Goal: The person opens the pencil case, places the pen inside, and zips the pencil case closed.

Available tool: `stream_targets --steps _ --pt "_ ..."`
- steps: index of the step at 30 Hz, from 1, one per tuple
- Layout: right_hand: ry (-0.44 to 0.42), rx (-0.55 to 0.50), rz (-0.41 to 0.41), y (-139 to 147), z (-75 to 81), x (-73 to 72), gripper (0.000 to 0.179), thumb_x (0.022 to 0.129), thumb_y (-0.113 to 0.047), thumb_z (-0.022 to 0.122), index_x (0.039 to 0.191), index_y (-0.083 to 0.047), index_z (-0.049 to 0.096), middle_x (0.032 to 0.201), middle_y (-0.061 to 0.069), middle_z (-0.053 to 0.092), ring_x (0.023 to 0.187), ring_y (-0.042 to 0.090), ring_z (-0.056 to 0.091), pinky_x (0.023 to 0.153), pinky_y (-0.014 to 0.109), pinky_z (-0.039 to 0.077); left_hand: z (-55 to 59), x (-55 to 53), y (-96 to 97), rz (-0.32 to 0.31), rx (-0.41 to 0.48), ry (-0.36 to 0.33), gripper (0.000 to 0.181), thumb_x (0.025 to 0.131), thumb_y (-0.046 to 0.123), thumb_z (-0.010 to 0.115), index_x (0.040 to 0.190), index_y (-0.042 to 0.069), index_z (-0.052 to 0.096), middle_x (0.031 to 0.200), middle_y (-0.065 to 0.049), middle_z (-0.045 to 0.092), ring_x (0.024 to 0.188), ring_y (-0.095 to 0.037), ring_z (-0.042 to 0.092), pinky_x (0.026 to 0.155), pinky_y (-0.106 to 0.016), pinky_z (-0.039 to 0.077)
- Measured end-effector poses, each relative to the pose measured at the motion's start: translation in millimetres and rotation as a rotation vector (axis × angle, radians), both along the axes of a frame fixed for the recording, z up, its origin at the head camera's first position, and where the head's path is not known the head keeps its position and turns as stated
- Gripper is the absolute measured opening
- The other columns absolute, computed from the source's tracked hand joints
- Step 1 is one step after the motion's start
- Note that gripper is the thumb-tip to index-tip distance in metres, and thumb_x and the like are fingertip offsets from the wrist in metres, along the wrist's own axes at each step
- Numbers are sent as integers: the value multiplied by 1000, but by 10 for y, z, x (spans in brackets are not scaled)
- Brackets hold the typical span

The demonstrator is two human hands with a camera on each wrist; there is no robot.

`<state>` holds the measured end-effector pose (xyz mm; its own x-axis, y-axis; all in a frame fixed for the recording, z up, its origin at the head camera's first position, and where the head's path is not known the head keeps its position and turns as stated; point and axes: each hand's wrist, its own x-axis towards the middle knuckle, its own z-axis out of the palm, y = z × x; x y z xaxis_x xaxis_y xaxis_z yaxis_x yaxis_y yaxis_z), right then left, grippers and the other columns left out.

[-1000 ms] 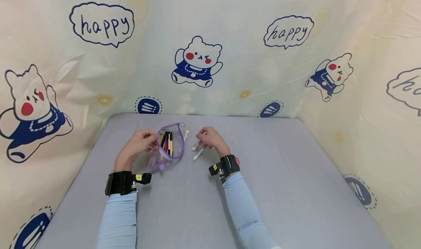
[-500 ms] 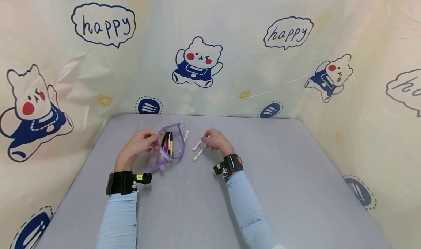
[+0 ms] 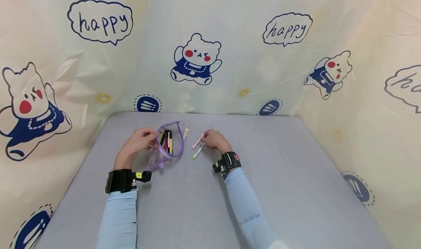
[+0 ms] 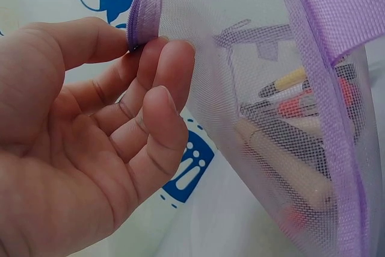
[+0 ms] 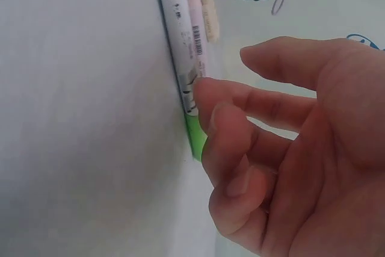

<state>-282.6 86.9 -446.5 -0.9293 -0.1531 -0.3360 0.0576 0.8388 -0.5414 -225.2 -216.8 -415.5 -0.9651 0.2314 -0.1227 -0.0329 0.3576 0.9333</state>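
Observation:
My left hand [image 3: 139,143] pinches the zippered edge of a purple mesh pencil case [image 3: 182,146] between thumb and index finger, holding its mouth apart. Several pens and markers [image 3: 170,141] stand inside, seen through the mesh in the left wrist view. To the right of the case, a white marker with a green end [image 3: 197,153] and a pink pen [image 3: 196,143] lie on the table. Over their far ends is my right hand [image 3: 217,140]. In the right wrist view its thumb stands apart from the loosely bent fingers; the index fingertip overlaps the white marker [image 5: 178,28], contact unclear.
A cream-coloured pen [image 3: 186,133] lies just beyond the right rim of the case. The grey table [image 3: 296,176] stretches around both forearms. Behind it hangs a printed curtain [image 3: 243,33].
My right hand has shifted slightly right from over the pens, so more of the pink pen shows. The left hand and the pencil case stay nearly as they were.

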Motion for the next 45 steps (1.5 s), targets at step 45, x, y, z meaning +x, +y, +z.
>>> stream_targets --steps 45 --pt "-20 -13 -51 -13 -38 64 10 91 -16 64 85 -11 58 69 3 58 57 16 52 48 27 41 9 -17 -3 7 8 -3 36 102 26 52 116 -8 53 92 -7 61 77 -15 62 68 -28 55"
